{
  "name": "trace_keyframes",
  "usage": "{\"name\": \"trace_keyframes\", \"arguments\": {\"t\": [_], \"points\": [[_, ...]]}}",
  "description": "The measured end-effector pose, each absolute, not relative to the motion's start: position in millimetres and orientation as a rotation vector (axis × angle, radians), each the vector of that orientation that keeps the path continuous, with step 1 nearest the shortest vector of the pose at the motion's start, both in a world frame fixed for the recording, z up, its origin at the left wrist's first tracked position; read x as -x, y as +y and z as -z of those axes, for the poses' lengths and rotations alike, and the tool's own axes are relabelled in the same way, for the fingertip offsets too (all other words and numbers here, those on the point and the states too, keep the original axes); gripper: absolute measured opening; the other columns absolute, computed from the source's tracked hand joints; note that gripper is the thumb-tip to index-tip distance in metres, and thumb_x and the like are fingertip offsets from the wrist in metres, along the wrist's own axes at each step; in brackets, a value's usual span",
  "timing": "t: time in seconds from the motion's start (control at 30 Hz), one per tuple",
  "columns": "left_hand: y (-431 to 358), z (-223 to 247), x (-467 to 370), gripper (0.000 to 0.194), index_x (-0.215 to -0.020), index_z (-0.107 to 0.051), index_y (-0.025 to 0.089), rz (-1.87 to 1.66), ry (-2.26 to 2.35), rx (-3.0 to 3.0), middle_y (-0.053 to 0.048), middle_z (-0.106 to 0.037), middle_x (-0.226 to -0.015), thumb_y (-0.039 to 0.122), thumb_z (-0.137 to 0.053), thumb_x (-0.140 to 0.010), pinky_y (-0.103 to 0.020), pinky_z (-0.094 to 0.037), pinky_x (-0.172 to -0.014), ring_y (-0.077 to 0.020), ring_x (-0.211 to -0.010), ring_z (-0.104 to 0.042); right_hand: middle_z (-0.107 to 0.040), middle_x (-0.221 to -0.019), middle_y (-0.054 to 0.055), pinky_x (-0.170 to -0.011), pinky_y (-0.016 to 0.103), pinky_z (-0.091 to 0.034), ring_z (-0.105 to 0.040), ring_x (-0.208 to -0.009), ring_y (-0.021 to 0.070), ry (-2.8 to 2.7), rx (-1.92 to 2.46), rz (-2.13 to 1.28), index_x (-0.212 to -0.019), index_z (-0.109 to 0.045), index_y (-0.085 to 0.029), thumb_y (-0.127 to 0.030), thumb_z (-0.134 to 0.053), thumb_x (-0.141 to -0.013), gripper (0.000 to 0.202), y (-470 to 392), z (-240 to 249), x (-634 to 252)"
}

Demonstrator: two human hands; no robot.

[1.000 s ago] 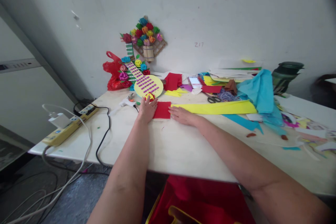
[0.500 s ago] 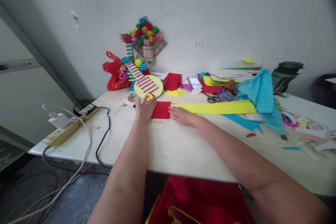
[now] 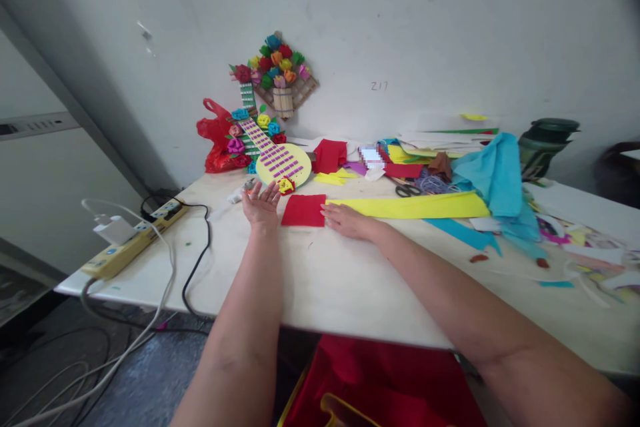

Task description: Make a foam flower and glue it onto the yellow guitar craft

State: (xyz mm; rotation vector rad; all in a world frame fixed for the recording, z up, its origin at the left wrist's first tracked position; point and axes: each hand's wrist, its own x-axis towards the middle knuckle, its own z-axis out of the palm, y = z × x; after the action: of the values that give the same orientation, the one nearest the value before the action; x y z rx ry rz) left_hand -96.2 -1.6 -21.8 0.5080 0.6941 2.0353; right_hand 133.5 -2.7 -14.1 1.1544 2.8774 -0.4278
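Note:
A red rectangular piece (image 3: pixel 304 211) lies flat on the white table (image 3: pixel 350 287). Just left of it, my left hand (image 3: pixel 263 207) is turned palm up with its fingers apart, holding nothing. My right hand (image 3: pixel 347 221) lies flat, its fingertips at the red piece's right edge and beside the left end of a long yellow strip (image 3: pixel 425 205). Behind the red piece sits a small yellow and red flower (image 3: pixel 286 185), at the foot of a yellow guitar-like craft (image 3: pixel 290 163) with purple bars.
Scissors (image 3: pixel 409 191), blue crepe material (image 3: pixel 493 173) and paper scraps (image 3: pixel 590 253) lie to the right, a dark green bottle (image 3: pixel 545 147) behind. A glue gun (image 3: pixel 240 195) is beyond my left hand. A power strip (image 3: pixel 135 240) with cables sits at the left.
My left hand has moved left off the red piece and turned palm up, uncovering the piece's left edge. My right hand has stayed in place.

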Motion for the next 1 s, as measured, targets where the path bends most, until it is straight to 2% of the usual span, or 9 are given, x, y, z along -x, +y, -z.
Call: {"name": "trace_keyframes", "arguments": {"t": [0.27, 0.5, 0.77, 1.0], "points": [[-2.5, 18.3, 93.8, 0.045, -0.094, -0.055, 0.016, -1.936, 0.886, -0.579, -0.010, -0.066, -0.075, 0.052, -0.031, -0.081, -0.025, -0.044, -0.057, -0.0176, -0.064, -0.063, -0.016, -0.148, 0.003, -0.110, 0.036, -0.009, -0.010, -0.136, 0.0188, 2.890, -1.155, 0.450, -0.140, -0.026, -0.015, -0.035, -0.023, -0.090, 0.054, -1.4, 15.9, -134.5], [-1.0, 20.3, 94.5, 0.047, -0.092, -0.057, 0.015, -1.906, 0.928, -0.639, -0.009, -0.066, -0.071, 0.051, -0.029, -0.082, -0.025, -0.042, -0.055, -0.0175, -0.062, -0.064, -0.017, -0.148, 0.002, -0.110, 0.037, -0.009, -0.011, -0.136, 0.0190, 2.903, -1.154, 0.459, -0.139, -0.028, -0.018, -0.035, -0.024, -0.090, 0.052, -0.7, 16.7, -134.2], [-4.1, 16.3, 88.3, 0.044, -0.093, -0.056, 0.012, -1.884, 1.005, -0.706, -0.009, -0.066, -0.069, 0.050, -0.037, -0.080, -0.024, -0.042, -0.055, -0.0158, -0.059, -0.063, -0.016, -0.148, 0.004, -0.110, 0.038, -0.010, -0.011, -0.135, 0.0202, 2.895, -1.148, 0.427, -0.139, -0.027, -0.012, -0.033, -0.024, -0.090, 0.053, -0.6, 16.8, -133.9], [-1.2, 17.9, 81.0, 0.042, -0.090, -0.058, 0.011, -1.749, 1.132, -0.991, -0.009, -0.066, -0.067, 0.046, -0.059, -0.068, -0.025, -0.044, -0.053, -0.0162, -0.055, -0.062, -0.018, -0.147, 0.003, -0.110, 0.039, -0.011, -0.012, -0.135, 0.0195, 2.916, -1.144, 0.423, -0.139, -0.029, -0.019, -0.034, -0.024, -0.090, 0.051, -0.1, 17.3, -133.9]]}}
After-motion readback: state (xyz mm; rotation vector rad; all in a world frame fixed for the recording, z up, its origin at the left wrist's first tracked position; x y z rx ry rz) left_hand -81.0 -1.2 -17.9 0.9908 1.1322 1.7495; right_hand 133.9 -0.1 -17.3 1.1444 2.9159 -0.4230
